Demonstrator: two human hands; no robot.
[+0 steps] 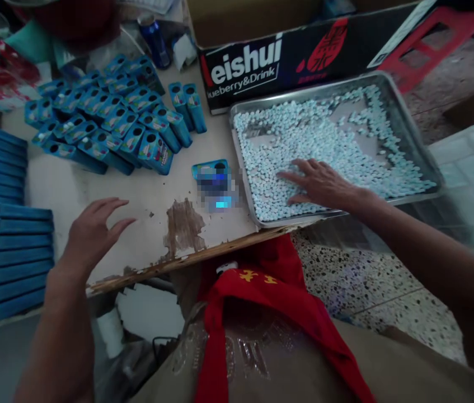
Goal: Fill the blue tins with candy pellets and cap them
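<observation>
My right hand (318, 183) lies over a metal tray (419, 131), its fingers spread on the small pale blue candies (299, 134) that cover much of the tray's bottom. Above the worn tabletop, my left hand (96, 232) is held with fingers and thumb apart and nothing between them. Between the two hands, a single small blue box (210, 169) rests by the tray's left side, partly blurred out. Farther back stands a cluster of blue boxes (153, 154) with dark round holes in their tops.
More blue boxes (14, 246) lie stacked at the left edge. Behind the tray is a large black carton (253, 73), with a red plastic stool (425, 50) to its right. A blue can (155, 42) stands at the back. The table's chipped wooden edge (195, 257) runs before my red apron (257, 285).
</observation>
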